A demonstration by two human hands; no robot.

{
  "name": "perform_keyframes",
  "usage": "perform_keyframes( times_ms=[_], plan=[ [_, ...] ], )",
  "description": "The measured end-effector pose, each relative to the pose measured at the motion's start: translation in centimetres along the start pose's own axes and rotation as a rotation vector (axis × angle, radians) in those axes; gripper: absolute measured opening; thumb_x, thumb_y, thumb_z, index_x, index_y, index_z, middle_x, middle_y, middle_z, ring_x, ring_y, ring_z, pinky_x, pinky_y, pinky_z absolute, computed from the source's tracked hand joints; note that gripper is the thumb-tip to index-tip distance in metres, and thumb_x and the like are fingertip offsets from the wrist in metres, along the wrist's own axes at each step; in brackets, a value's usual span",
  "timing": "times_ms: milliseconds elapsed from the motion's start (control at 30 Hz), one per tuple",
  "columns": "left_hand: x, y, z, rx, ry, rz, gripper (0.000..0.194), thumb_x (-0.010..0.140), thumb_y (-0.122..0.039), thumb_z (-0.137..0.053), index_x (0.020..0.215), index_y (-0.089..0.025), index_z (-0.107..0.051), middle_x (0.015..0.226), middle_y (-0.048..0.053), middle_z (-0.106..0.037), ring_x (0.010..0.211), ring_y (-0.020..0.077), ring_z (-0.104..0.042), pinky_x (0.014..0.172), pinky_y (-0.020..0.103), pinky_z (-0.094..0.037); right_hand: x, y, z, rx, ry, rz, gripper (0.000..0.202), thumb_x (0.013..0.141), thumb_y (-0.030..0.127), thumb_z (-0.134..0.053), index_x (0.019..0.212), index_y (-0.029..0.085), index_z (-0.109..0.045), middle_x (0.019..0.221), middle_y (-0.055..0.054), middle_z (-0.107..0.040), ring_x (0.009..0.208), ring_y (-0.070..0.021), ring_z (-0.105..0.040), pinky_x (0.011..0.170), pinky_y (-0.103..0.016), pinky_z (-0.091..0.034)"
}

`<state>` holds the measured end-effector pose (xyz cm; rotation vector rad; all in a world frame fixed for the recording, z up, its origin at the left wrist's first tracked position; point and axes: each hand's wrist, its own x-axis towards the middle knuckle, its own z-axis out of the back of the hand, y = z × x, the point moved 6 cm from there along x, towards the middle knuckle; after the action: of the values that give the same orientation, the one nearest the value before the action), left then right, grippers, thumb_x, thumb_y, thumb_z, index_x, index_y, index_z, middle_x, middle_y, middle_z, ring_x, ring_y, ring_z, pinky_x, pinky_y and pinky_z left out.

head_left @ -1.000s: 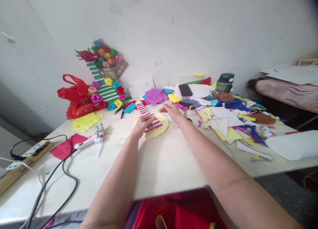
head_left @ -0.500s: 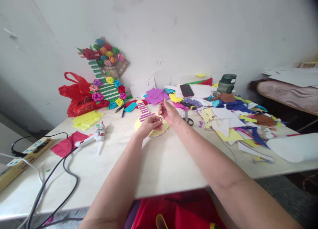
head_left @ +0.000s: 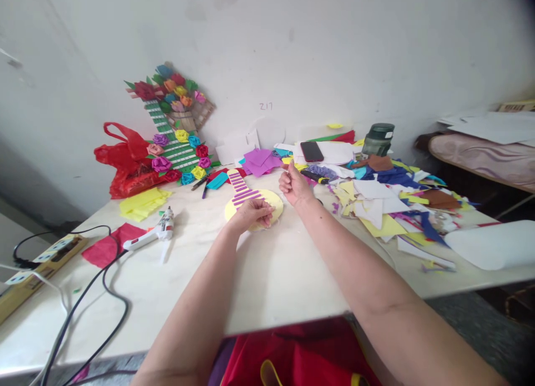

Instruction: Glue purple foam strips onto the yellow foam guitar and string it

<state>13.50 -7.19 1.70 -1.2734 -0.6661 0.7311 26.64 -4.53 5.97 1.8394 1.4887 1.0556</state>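
On the table lies a yellow round paper cutout [head_left: 231, 211] with a neck covered in purple and white stripes [head_left: 238, 181]. My left hand [head_left: 254, 213] is over its lower part, thumb and fingers pinched together; whatever they hold is too small to make out. My right hand [head_left: 295, 186] is raised to the right of the cutout, fingers curled and thumb up against them. Anything in that pinch is hidden or too thin to name. Thin pale threads or glue strings show by the cutout's lower right edge.
A white glue gun [head_left: 152, 233] lies at left near a power strip [head_left: 42, 263] with cables. Behind stand a paper-flower craft [head_left: 175, 135] and a red plastic bag [head_left: 125, 157]. Paper scraps [head_left: 384, 199], a phone [head_left: 311, 151] and a dark green bottle [head_left: 378, 139] occupy the right.
My right hand has moved away from my left, rightward and slightly up, so the hands are farther apart. My left hand stays over the cutout. The view has shifted slightly.
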Motion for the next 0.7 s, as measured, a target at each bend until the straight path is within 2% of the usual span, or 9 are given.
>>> perform_keyframes(
  times_ms=[100, 200, 267, 333, 400, 500, 533, 633, 700],
  plan=[
    [0.1, 0.2, 0.0, 0.008, 0.005, 0.001, 0.028, 0.063, -0.039, -0.070, 0.061, -0.013, -0.057, 0.047, 0.001, -0.058, 0.041, 0.0109, -0.053, 0.044, 0.022, -0.044, 0.2, 0.4, 0.0, -0.093, -0.004, 0.013, 0.054, 0.072, 0.072, -0.035, 0.077, 0.021, -0.052, 0.043, 0.010, -0.022, 0.034, -0.0057, -0.015, 0.033, -0.020, -0.012],
    [0.1, 0.3, 0.1, -0.014, -0.013, 0.005, 0.027, 0.060, -0.036, -0.072, 0.067, -0.013, -0.060, 0.048, 0.000, -0.058, 0.040, 0.0103, -0.052, 0.043, 0.022, -0.043, 0.4, 0.6, 0.0, -0.240, 0.000, 0.009, 0.062, 0.074, 0.073, -0.024, 0.076, 0.019, -0.054, 0.044, 0.008, -0.027, 0.034, -0.0063, -0.016, 0.034, -0.021, -0.014],
    [0.2, 0.3, 0.1, -0.019, -0.034, 0.011, 0.028, 0.059, -0.035, -0.073, 0.071, -0.012, -0.062, 0.049, 0.000, -0.058, 0.040, 0.0096, -0.051, 0.043, 0.022, -0.042, 0.3, 1.1, 0.4, -0.463, -0.064, 0.060, 0.062, 0.078, 0.070, -0.020, 0.073, 0.019, -0.055, 0.045, 0.005, -0.034, 0.036, -0.0071, -0.024, 0.037, -0.021, -0.020],
    [0.2, 0.2, 0.5, -0.011, -0.106, 0.011, 0.030, 0.059, -0.036, -0.072, 0.074, -0.012, -0.063, 0.050, 0.000, -0.058, 0.041, 0.0091, -0.051, 0.043, 0.021, -0.042, 0.1, 1.9, 1.0, -0.826, -0.165, 0.157, 0.058, 0.082, 0.064, -0.024, 0.071, 0.018, -0.057, 0.051, 0.000, -0.046, 0.045, -0.0095, -0.040, 0.046, -0.022, -0.029],
    [0.2, 0.0, 1.8, -0.021, -0.273, -0.005, 0.032, 0.061, -0.038, -0.070, 0.077, -0.012, -0.065, 0.055, 0.001, -0.059, 0.046, 0.0096, -0.053, 0.046, 0.021, -0.043, -0.1, 2.6, 1.3, -1.252, -0.254, 0.243, 0.050, 0.085, 0.056, -0.031, 0.075, 0.018, -0.061, 0.063, -0.005, -0.057, 0.062, -0.0144, -0.052, 0.058, -0.025, -0.035],
    [-0.6, 0.1, 5.0, -0.048, -0.657, -0.044, 0.032, 0.061, -0.037, -0.069, 0.079, -0.012, -0.065, 0.067, 0.004, -0.063, 0.059, 0.0120, -0.057, 0.054, 0.022, -0.046, -0.1, 2.6, 1.5, -1.709, -0.279, 0.263, 0.039, 0.087, 0.045, -0.035, 0.091, 0.020, -0.064, 0.082, -0.010, -0.065, 0.079, -0.0205, -0.057, 0.068, -0.029, -0.036],
    [-1.1, 0.4, 6.1, -0.033, -0.778, -0.038, 0.030, 0.060, -0.037, -0.068, 0.077, -0.012, -0.064, 0.067, 0.004, -0.062, 0.061, 0.0130, -0.057, 0.055, 0.023, -0.046, 0.0, 2.4, 1.6, -1.786, -0.266, 0.252, 0.039, 0.088, 0.044, -0.034, 0.095, 0.021, -0.064, 0.087, -0.010, -0.065, 0.081, -0.0211, -0.058, 0.069, -0.030, -0.036],
    [-2.5, 1.7, 9.1, 0.041, -1.040, 0.048, 0.023, 0.062, -0.033, -0.064, 0.075, -0.015, -0.064, 0.067, 0.004, -0.063, 0.065, 0.0163, -0.058, 0.058, 0.026, -0.045, 0.1, 1.7, 1.7, -1.893, -0.192, 0.202, 0.040, 0.088, 0.044, -0.033, 0.095, 0.022, -0.066, 0.094, -0.011, -0.065, 0.086, -0.0213, -0.058, 0.070, -0.029, -0.037],
    [-3.1, 2.5, 10.5, 0.064, -1.124, 0.062, 0.018, 0.063, -0.029, -0.060, 0.076, -0.017, -0.063, 0.066, 0.004, -0.062, 0.069, 0.0187, -0.059, 0.061, 0.027, -0.045, 0.1, 1.1, 1.7, -1.912, -0.114, 0.155, 0.038, 0.087, 0.043, -0.036, 0.094, 0.022, -0.067, 0.094, -0.011, -0.066, 0.088, -0.0213, -0.058, 0.071, -0.029, -0.038]
  ],
)
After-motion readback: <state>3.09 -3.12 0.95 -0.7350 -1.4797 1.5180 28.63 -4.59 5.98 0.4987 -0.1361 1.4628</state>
